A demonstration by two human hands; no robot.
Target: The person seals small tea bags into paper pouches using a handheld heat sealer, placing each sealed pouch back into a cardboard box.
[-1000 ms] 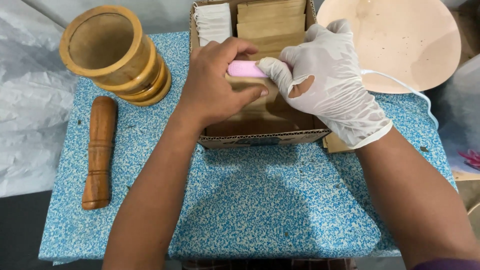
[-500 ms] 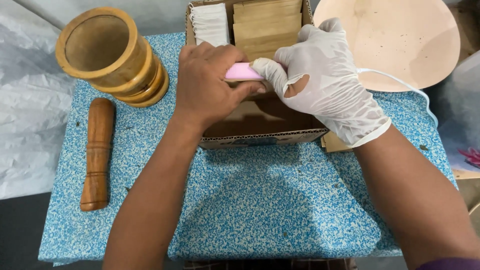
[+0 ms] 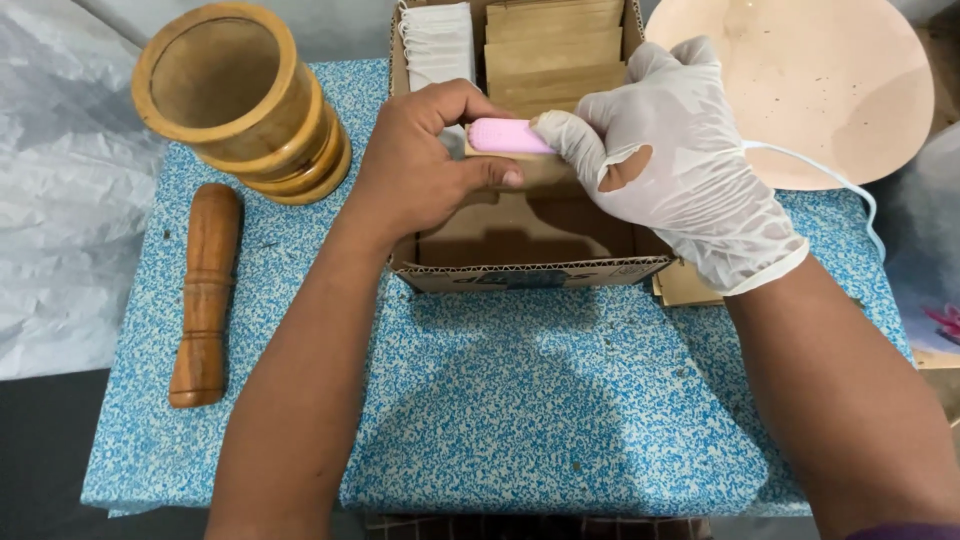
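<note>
My bare left hand (image 3: 425, 170) and my right hand (image 3: 680, 170), which wears a torn white glove, both grip a small pink oblong object (image 3: 505, 136) over an open cardboard box (image 3: 530, 270). The left thumb and fingers pinch its left end. The gloved fingers close on its right end. Inside the box, at the far side, stand flat brown packets (image 3: 555, 50) and a white cloth-like stack (image 3: 437, 45). A brown piece lies under the pink object, mostly hidden by my hands.
A wooden mortar (image 3: 235, 100) stands at the back left on the blue speckled mat (image 3: 520, 410), with a wooden pestle (image 3: 205, 295) lying in front of it. A round beige board (image 3: 820, 80) and a thin white cord (image 3: 840, 185) are at the right. Crinkled white plastic (image 3: 60, 200) lies left.
Both hands have stayed on the pink object over the box, shifting it slightly. The view has tilted a little, so the box and mortar sit lower in frame.
</note>
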